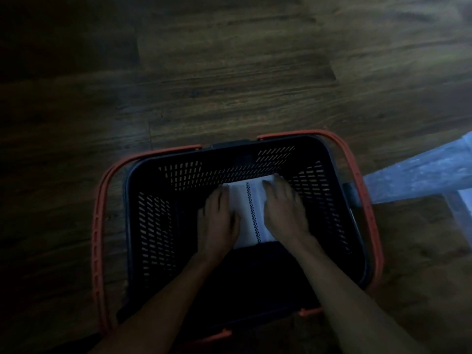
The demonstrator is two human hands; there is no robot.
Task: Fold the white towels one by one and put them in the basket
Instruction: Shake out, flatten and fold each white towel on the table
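While the towel [251, 213] lies lengthwise near-to-far in the basket [153, 226], the left hand [217, 221] and right hand [284, 210] press it flat-fingered.

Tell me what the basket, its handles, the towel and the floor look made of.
Basket: dark moulded plastic, likely, given its slotted walls. Handles: orange plastic, matte, with moulded holes. Towel: white woven cloth, probably cotton, with a dark patterned stripe. Floor: wood or wood-look planks, grain visible; which one is unclear.

Home interior, dim: wood-plank floor [229, 72], dark plastic basket [155, 226] standing on it.
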